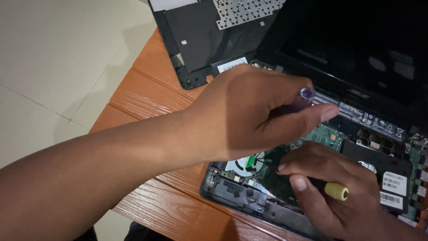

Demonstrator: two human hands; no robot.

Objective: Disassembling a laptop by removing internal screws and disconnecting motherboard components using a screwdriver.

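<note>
My left hand (pixel 249 111) reaches in from the left and is closed around a tool with a clear purple handle (pixel 306 94), thumb stretched along it. It hovers over an opened laptop base (pixel 240 192) with a bare green circuit board (pixel 327 134) and a round fan (pixel 244 164). Lower right, my right hand (pixel 356 214) rests on the laptop's insides and grips a screwdriver with a yellow handle end (pixel 336 191). Both tool tips are hidden by my fingers.
The laptop's dark screen (pixel 356 44) stands open at the top right. A removed black keyboard cover (pixel 200 40) lies upside down at the top. Everything sits on an orange-brown wooden table (pixel 151 93), whose left edge drops to a pale tiled floor (pixel 53 67).
</note>
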